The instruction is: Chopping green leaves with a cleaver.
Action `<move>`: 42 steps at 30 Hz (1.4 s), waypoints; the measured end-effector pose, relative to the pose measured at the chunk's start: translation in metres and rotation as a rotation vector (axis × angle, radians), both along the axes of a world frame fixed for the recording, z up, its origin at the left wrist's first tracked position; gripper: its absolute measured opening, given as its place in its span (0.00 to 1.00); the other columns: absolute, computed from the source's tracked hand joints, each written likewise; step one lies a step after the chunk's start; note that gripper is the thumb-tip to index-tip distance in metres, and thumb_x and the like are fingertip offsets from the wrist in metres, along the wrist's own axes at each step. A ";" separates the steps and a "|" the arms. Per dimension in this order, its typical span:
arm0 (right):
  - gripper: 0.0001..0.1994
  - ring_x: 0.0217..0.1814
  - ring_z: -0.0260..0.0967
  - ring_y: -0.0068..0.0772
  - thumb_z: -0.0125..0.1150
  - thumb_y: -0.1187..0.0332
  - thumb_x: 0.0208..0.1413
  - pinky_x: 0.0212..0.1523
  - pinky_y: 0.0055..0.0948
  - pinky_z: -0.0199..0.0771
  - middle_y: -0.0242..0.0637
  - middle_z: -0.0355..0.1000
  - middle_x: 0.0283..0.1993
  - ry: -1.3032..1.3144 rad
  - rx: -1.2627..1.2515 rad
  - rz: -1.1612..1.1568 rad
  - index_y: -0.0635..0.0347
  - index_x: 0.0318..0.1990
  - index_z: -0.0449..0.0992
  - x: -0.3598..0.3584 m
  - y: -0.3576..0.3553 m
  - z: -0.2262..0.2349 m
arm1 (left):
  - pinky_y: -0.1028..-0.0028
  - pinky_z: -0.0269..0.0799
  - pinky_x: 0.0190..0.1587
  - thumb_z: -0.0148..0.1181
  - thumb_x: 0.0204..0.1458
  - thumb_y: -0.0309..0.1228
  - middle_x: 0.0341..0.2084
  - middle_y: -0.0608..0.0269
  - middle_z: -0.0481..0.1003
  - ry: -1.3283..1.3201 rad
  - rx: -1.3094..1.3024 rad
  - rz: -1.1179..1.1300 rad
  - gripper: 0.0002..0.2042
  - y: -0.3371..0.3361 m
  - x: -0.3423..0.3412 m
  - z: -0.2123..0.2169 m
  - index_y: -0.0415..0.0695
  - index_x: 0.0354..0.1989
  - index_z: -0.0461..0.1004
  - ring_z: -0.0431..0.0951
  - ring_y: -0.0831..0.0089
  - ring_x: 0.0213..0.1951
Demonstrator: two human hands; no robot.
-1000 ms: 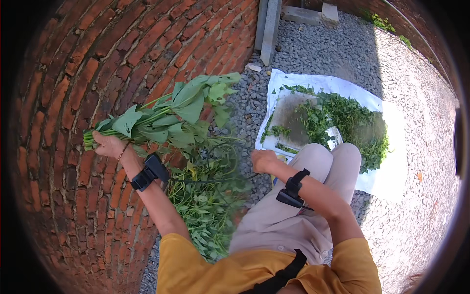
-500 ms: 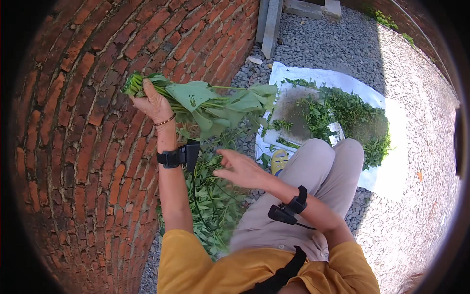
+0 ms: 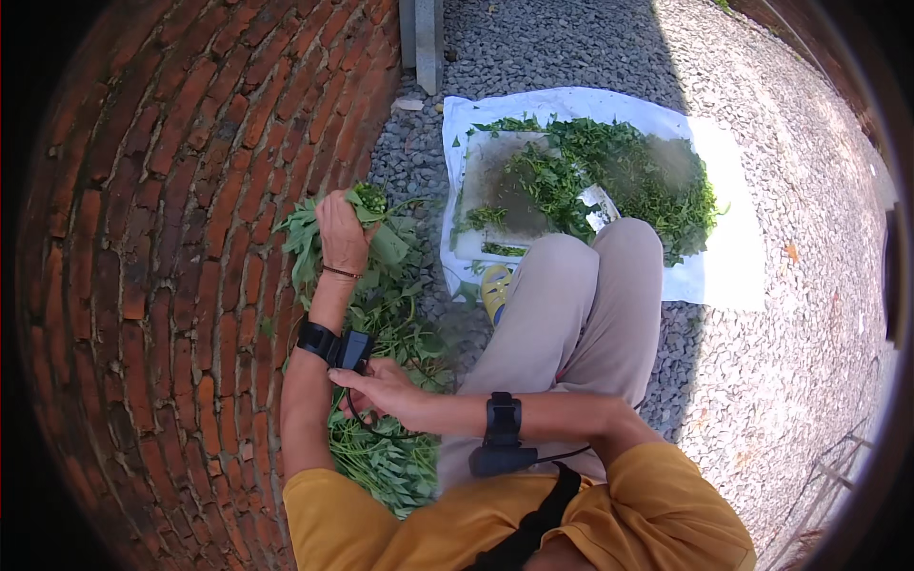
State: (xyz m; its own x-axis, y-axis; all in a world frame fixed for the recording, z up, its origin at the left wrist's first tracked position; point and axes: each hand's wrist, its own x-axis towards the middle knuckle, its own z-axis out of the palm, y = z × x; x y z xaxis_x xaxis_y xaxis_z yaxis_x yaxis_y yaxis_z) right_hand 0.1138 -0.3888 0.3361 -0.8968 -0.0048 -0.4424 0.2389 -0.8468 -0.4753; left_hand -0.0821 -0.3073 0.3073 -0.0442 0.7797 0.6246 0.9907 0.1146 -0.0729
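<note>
My left hand (image 3: pixel 343 233) is closed around a bunch of leafy green stems (image 3: pixel 307 246) beside the brick wall. The cut ends (image 3: pixel 369 198) of the bunch show just past the hand, and broad leaves hang down around it. Under my left forearm, my right hand (image 3: pixel 383 388) reaches over a heap of long leafy greens (image 3: pixel 390 466). Its thumb and fingers are apart, with the fingertips partly hidden by the strapped black device and cable. I cannot see anything held in it.
A brick wall (image 3: pixel 171 314) rises close on my left. Ahead, a white sheet (image 3: pixel 562 100) on gravel (image 3: pixel 533 48) bears a tray (image 3: pixel 466 224) with chopped greens (image 3: pixel 628 171) and a small white piece (image 3: pixel 598 206). A grey post (image 3: pixel 428 52) stands at the wall's end.
My left hand has come down and turned, bringing the bunch nearer the heap. My right hand has moved left and toward me, under my left forearm. The view has shifted.
</note>
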 end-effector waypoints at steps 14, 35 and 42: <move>0.14 0.34 0.74 0.28 0.49 0.64 0.60 0.27 0.22 0.74 0.43 0.74 0.33 0.114 0.463 0.053 0.68 0.44 0.70 0.108 0.150 -0.011 | 0.61 0.67 0.32 0.59 0.49 0.32 0.31 0.48 0.74 -0.114 -0.022 0.583 0.21 -0.219 -0.074 0.153 0.37 0.49 0.61 0.75 0.47 0.34; 0.09 0.29 0.71 0.22 0.55 0.73 0.55 0.26 0.20 0.70 0.35 0.72 0.28 0.126 1.090 0.266 0.69 0.41 0.73 0.070 0.109 -0.009 | 0.59 0.69 0.39 0.59 0.45 0.21 0.43 0.45 0.69 0.410 -0.764 1.318 0.28 -0.607 0.032 0.294 0.37 0.55 0.55 0.71 0.49 0.43; 0.08 0.28 0.71 0.22 0.55 0.76 0.53 0.24 0.20 0.69 0.35 0.72 0.26 -0.031 1.219 0.241 0.70 0.40 0.73 0.086 0.107 -0.008 | 0.60 0.74 0.34 0.68 0.38 0.36 0.35 0.47 0.72 -0.435 -1.022 1.149 0.27 -0.470 -0.011 -0.025 0.41 0.42 0.59 0.75 0.51 0.36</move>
